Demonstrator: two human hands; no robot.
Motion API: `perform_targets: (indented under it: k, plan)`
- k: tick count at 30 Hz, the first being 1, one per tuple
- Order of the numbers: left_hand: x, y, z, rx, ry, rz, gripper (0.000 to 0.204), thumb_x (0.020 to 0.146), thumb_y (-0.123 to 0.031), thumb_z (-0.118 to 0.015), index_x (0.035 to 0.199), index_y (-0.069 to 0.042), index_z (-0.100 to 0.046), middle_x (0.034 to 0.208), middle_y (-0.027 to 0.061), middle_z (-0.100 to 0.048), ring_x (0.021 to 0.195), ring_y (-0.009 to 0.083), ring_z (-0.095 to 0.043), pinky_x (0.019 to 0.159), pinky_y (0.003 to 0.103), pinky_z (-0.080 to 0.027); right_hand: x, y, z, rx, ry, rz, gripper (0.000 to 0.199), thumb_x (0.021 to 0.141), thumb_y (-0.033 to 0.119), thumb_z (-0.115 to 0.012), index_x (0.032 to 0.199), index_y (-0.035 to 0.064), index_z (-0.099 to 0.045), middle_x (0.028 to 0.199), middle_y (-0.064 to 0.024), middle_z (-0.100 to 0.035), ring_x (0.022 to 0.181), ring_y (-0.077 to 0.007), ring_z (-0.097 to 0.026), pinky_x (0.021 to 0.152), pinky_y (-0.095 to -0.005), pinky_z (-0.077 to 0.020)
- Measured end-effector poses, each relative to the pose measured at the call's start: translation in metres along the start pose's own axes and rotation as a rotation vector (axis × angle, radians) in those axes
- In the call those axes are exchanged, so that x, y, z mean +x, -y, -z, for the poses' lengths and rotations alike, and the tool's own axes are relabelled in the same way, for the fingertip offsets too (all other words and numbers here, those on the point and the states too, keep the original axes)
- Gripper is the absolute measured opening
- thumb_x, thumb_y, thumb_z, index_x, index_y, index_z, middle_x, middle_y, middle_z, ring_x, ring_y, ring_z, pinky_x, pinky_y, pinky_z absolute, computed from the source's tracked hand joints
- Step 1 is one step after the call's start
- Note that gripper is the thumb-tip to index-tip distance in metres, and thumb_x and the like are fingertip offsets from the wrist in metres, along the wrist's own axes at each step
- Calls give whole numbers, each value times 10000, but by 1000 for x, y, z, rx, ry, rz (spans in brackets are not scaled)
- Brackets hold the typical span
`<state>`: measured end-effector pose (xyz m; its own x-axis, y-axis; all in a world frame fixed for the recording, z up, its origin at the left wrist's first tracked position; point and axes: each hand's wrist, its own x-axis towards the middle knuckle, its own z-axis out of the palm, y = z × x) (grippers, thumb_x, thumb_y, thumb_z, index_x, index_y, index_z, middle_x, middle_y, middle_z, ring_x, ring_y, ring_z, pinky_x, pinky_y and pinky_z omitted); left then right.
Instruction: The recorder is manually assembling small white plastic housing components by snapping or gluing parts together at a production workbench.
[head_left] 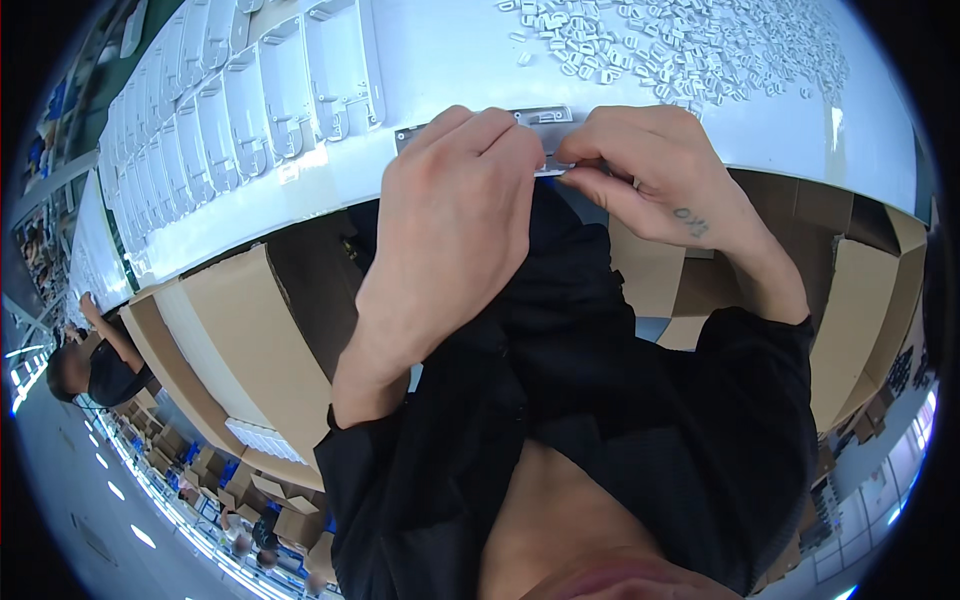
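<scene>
The fingers point(520, 135) of both hands are pinched together on a small flat grey metal plate point(540, 117), which is held at the near edge of the white worktable point(440, 60). The left hand point(450, 220) is closed over the plate's left part, and the right hand point(650, 170) is closed on its right end, so that only the plate's upper strip and corners are seen.

The worktable is the largest thing shown; its near edge bends across the view. A wide bare stretch of it lies between the hands and the things further back. Below the edge, brown cardboard boxes point(250, 340) are packed close, leaving little room under the hands. Along the table's left side a long row of white moulded plastic parts point(230, 100) is laid, well apart from the hands. At the upper right a scatter of small white plastic pieces point(690, 45) is spread.

Another person point(85, 365) is cut off at the far left. The plate's underside is hidden by the fingers.
</scene>
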<state>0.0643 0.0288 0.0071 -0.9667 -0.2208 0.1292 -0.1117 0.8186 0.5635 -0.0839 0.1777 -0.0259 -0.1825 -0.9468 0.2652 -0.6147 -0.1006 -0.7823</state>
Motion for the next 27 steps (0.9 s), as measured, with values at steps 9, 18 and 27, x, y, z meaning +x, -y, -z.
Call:
perform_targets:
  k: [9, 18, 27]
  plan:
    - [-4, 2, -2, -7, -24, -68, 20, 832, -9, -611, 812, -9, -607, 794, 95, -595, 674, 257, -563, 627, 361, -469, -5, -2, -2, -54, -59, 22, 114, 798, -22, -714, 899, 13, -673, 776, -47, -623, 571, -166, -474, 550, -266, -373]
    - [-16, 8, 26, -55, 221, 95, 118, 766, -89, -638, 796, -6, -716, 752, 197, -670, 663, 364, -637, 645, 439, -542, 23, 6, -11, -72, 142, 8, 132, 848, 19, -668, 974, -9, -692, 804, -110, -650, 661, -271, -552, 669, -345, -465]
    - [42, 24, -27, 134, 175, -375, 269, 822, -294, -609, 900, -73, -741, 807, 114, -717, 685, 329, -623, 631, 441, -499, 70, -56, -70, 680, -47, 749, 158, 912, 31, -687, 1043, -56, -702, 958, -190, -715, 799, -294, -669, 771, -348, -550]
